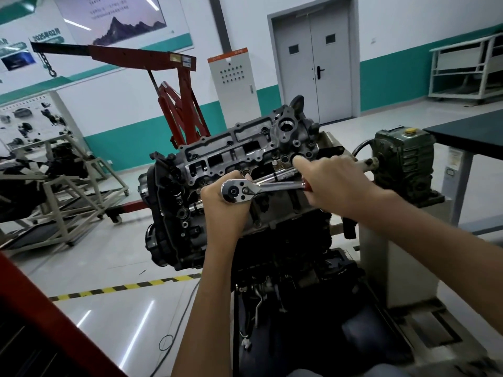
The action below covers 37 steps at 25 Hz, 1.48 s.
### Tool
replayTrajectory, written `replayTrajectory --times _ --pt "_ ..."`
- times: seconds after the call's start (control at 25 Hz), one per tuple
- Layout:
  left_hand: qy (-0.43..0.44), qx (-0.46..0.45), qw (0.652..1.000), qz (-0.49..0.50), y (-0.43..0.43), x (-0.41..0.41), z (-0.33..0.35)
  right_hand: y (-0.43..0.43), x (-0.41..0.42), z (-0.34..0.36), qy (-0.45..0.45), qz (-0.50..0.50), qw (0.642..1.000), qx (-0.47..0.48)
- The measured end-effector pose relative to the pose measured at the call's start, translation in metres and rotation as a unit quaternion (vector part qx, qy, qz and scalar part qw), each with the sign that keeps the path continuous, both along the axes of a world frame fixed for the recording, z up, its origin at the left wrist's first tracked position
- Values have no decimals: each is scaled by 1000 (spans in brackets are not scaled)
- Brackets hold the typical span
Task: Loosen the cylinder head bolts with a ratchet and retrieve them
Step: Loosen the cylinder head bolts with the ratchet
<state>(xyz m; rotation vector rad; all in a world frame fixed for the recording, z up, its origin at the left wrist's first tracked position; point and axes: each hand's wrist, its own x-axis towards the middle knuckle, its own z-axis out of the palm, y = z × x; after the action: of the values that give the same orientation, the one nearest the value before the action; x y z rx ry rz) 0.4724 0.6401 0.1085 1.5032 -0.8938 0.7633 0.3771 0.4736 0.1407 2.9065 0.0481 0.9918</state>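
A dark engine with its cylinder head (239,148) uppermost sits on a stand in the middle of the view. A chrome ratchet (255,188) with a red handle lies across the head's near edge. My left hand (223,205) cups the ratchet head from below, fingers curled round it. My right hand (330,183) grips the red handle, its forefinger stretched out along the head. The socket and the bolt under the ratchet head are hidden. Several bolt heads (284,159) show along the top face.
A green gearbox (402,159) of the stand is at right, with a dark table (473,131) behind it. A red engine crane (174,85) stands behind the engine, a frame trolley (54,191) at left. Yellow-black tape (122,288) marks the floor.
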Motion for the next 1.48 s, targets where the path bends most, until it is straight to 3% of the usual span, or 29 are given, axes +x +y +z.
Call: replayTrajectory --times 0.08,0.16,0.24,0.32,0.4,0.48,0.56,0.64,0.76,0.84,0.96,1.04,1.12,1.24,1.32,1.4,1.48 --pt "-3 -47 998 30 -3 -6 -4 16 -5 -24 13 -12 998 53" --pt "2 -101 994 36 -11 -12 -9 43 -13 -57 39 -5 984 175" --pt "62 -135 989 16 -20 -15 -7 76 -18 -80 72 40 941 328" --pt "72 -141 987 -26 -21 -11 -5 93 -18 -93 84 73 914 391" --pt "23 -117 992 -34 -13 -6 -4 79 -16 -83 83 66 945 308" --pt "-14 -61 998 -16 -6 -3 -1 45 -11 -62 50 31 985 159" --pt "-34 -11 999 -10 -2 -1 2 12 -6 -26 7 20 999 47" --pt "-37 17 999 -19 1 1 3 0 -3 -2 -13 14 1000 -5" --pt "-23 -28 999 24 -2 -3 -1 16 -7 -18 20 -20 999 28" --pt "-26 -96 995 30 -10 -10 -9 38 -13 -49 37 -15 990 136" --pt "27 -150 988 -7 -20 -12 -14 79 -17 -82 71 38 938 337" --pt "61 -137 988 -22 -22 -6 -12 92 -18 -93 83 69 916 386" --pt "18 -123 992 -21 -19 -4 -7 77 -17 -85 86 61 936 335" --pt "-56 -34 998 -24 -13 -2 1 22 -8 -49 35 -7 993 108" --pt "-77 13 997 -22 -7 -1 3 -4 -3 -14 -8 -13 1000 8" --pt "-68 14 998 -1 -4 -1 2 -3 -3 -2 7 -14 1000 -7" --pt "-62 -32 997 28 -6 -4 -3 13 -7 -21 22 -15 998 49"
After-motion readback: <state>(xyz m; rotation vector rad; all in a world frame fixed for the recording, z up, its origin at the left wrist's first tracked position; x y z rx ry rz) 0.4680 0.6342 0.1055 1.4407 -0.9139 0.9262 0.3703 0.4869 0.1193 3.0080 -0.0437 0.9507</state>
